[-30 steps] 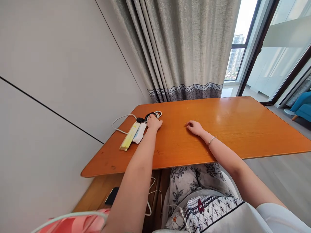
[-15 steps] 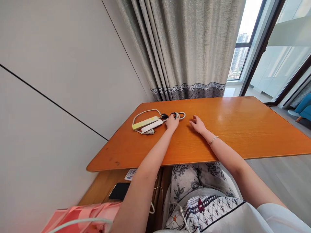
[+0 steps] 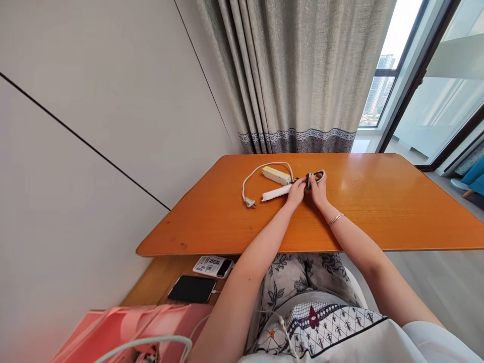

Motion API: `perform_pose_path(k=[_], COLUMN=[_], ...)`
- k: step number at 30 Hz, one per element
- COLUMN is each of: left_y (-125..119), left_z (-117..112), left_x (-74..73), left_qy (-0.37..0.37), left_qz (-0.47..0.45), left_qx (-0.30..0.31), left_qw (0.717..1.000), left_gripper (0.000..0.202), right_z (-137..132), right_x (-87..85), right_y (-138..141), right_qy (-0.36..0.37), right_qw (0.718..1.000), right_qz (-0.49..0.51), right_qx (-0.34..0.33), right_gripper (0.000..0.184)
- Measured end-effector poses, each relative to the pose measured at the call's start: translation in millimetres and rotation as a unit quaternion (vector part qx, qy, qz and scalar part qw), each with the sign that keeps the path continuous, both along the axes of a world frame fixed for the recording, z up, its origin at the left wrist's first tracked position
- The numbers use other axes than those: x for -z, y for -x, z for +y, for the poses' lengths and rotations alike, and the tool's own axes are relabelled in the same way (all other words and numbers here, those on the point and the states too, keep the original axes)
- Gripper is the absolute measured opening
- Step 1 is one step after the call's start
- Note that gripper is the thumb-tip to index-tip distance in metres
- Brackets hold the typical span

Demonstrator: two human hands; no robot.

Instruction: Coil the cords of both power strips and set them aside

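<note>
You are now holding the coiled black-and-white cables [image 3: 309, 180] two-handed, just right of the frame's centre, your right hand [image 3: 318, 191] curling closed to join your closed left hand [image 3: 297, 192], which was gripping alone.

Tabletop [image 3: 212, 217] toned orange-brown; on it, pale yellow seen on the blocky strip [image 3: 275, 175], white on the slim bar [image 3: 275, 193], black with off-white in the bundled cords [image 3: 321, 174]. Behind tabletop, grey-beige curtain [image 3: 310, 70] crossed by a patterned dark-and-white band [image 3: 306, 134], with darker grey below. Below tabletop's near edge, pale grey trousers [image 3: 285, 272] printed with black leaf sprigs; bag [image 3: 94, 330] coloured coral pink.
</note>
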State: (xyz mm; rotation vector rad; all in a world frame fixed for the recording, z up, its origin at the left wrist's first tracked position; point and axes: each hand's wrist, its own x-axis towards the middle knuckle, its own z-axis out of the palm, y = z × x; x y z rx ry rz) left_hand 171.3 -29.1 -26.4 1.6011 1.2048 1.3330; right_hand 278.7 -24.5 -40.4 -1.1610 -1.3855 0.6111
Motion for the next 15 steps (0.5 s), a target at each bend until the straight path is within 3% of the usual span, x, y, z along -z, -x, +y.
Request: perform_pose_path(k=[6, 15], left_y=[10.7, 7.5], left_z=[-5.6, -5.6], left_x=[4.1, 9.4], left_qy=[-0.01, -0.029], left_qz=[0.0, 0.001], left_qx=[0.004, 0.015], left_qw=[1.0, 0.999], left_gripper=[0.031, 0.026], right_z=[-9.4, -4.7], right_x=[-11.1, -12.5], right_y=[0.1, -8.5], right_qy=[-0.045, -0.014], right_qw=[0.994, 0.994], right_qz=[0.09, 0.108], right_qx=[0.036, 0.019], right_gripper=[0.052, 0.055])
